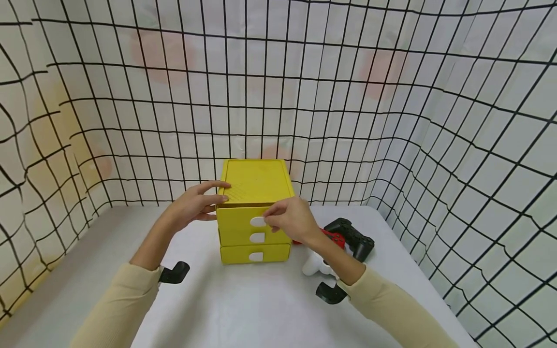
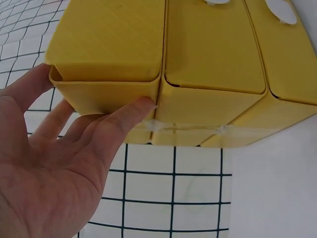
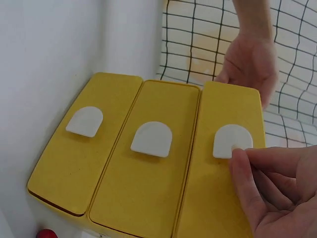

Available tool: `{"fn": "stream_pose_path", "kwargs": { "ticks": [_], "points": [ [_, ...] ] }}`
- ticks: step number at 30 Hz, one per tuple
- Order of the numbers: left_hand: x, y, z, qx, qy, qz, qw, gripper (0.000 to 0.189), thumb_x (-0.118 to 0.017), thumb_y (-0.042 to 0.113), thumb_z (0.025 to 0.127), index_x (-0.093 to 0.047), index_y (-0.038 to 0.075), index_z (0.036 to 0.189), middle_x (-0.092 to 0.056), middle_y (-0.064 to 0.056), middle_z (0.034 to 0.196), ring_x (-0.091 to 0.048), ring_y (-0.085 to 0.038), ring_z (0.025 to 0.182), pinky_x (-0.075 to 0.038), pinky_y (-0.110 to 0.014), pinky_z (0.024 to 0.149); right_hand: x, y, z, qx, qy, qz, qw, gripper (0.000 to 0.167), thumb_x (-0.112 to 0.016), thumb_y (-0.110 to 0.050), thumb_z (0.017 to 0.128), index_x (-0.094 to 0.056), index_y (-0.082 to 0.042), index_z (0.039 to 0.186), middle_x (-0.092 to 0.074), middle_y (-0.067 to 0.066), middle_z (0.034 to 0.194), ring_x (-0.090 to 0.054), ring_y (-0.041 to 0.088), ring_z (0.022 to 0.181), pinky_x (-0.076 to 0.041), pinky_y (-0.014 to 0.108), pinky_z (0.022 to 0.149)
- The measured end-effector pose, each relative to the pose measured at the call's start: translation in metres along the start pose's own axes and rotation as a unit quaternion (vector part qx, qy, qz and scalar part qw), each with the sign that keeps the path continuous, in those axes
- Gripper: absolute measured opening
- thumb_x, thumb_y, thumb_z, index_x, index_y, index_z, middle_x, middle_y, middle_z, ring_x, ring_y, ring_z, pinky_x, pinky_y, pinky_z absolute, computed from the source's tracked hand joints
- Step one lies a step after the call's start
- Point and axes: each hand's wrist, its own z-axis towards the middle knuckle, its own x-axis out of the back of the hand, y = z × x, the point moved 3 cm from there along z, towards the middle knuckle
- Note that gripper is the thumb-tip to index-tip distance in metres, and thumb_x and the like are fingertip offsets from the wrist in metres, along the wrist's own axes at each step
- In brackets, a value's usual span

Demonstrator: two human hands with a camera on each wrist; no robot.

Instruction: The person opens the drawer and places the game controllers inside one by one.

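A yellow box with three stacked drawers (image 1: 256,179) stands on the table, each front bearing a white rounded tab. My right hand (image 1: 296,220) pinches the edge of the top tab (image 3: 233,139) between thumb and finger. The top drawer (image 2: 109,39) stands slightly out from its casing, a narrow gap showing behind its front. At the box's upper left corner, my left hand (image 1: 191,205) presses with spread fingers on the top and the left side wall. Both lower drawers (image 3: 138,188) sit in the casing, with their tabs untouched.
Right of the box, partly behind my right forearm, lie a black game controller (image 1: 348,232), a red one (image 1: 335,238) and a white one (image 1: 313,265). Black wire mesh (image 1: 326,111) over white cloth encloses the white table (image 1: 252,304) at the back and sides.
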Motion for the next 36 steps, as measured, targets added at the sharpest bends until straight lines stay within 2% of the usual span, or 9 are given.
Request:
{"fn": "stream_pose_path", "kwargs": {
  "ticks": [5,8,12,15,21,26,36],
  "points": [
    [0.000,0.000,-0.001,-0.002,-0.002,0.001,1.0000,0.052,-0.063,0.037,0.100,-0.048,0.023,0.148,-0.054,-0.017,0.144,-0.063,-0.030,0.121,-0.058,-0.042,0.098,0.002,-0.006,-0.006,-0.002,-0.027,-0.004,0.9996,0.006,-0.075,-0.006,0.088,-0.079,-0.002,0.090,-0.077,0.017,0.085,-0.073,0.022,0.064,-0.064,0.046,0.071],
    [0.000,0.000,-0.002,0.000,-0.003,0.000,1.0000,0.052,-0.063,0.037,0.100,-0.048,0.023,0.148,-0.051,-0.016,0.147,-0.060,-0.033,0.127,-0.057,-0.044,0.100,0.003,-0.009,-0.011,-0.006,-0.045,-0.009,0.9989,0.006,-0.075,-0.006,0.087,-0.079,-0.001,0.089,-0.076,0.017,0.083,-0.073,0.022,0.064,-0.064,0.042,0.069],
    [0.000,0.000,-0.002,0.002,-0.006,0.002,1.0000,0.054,-0.063,0.038,0.100,-0.047,0.024,0.149,-0.048,-0.016,0.150,-0.054,-0.037,0.134,-0.053,-0.050,0.104,0.005,-0.017,-0.017,-0.017,-0.067,-0.038,0.9969,0.006,-0.075,-0.006,0.086,-0.080,-0.003,0.087,-0.077,0.009,0.081,-0.072,0.016,0.061,-0.060,0.031,0.058],
    [0.002,0.000,-0.002,0.003,-0.008,0.003,1.0000,0.055,-0.063,0.039,0.100,-0.046,0.024,0.150,-0.048,-0.015,0.151,-0.052,-0.038,0.137,-0.050,-0.052,0.106,0.007,-0.025,-0.024,-0.024,-0.084,-0.054,0.9947,0.006,-0.075,-0.006,0.086,-0.081,-0.005,0.086,-0.078,0.004,0.082,-0.071,0.015,0.059,-0.057,0.027,0.054],
    [0.003,0.000,-0.001,0.007,-0.012,0.003,0.9999,0.056,-0.064,0.040,0.099,-0.045,0.025,0.150,-0.043,-0.014,0.155,-0.047,-0.040,0.141,-0.050,-0.053,0.107,0.009,-0.034,-0.040,-0.029,-0.120,-0.052,0.9910,0.007,-0.072,-0.005,0.088,-0.080,-0.004,0.087,-0.078,0.005,0.085,-0.072,0.020,0.061,-0.061,0.030,0.060],
    [0.003,0.001,0.001,0.009,-0.008,0.007,0.9999,0.056,-0.064,0.040,0.099,-0.046,0.026,0.150,-0.044,-0.014,0.154,-0.050,-0.040,0.139,-0.051,-0.052,0.105,0.011,-0.035,-0.050,-0.032,-0.134,-0.045,0.9895,0.006,-0.073,-0.006,0.089,-0.079,-0.005,0.089,-0.078,0.006,0.088,-0.072,0.020,0.062,-0.062,0.029,0.066],
    [0.002,0.000,-0.001,0.016,-0.013,0.006,0.9998,0.057,-0.063,0.040,0.099,-0.044,0.026,0.151,-0.044,-0.014,0.155,-0.049,-0.041,0.139,-0.050,-0.053,0.107,0.015,-0.036,-0.054,-0.043,-0.183,-0.050,0.9808,0.009,-0.072,-0.009,0.092,-0.080,-0.006,0.096,-0.078,0.009,0.091,-0.074,0.018,0.067,-0.063,0.029,0.072]
  ]
}}
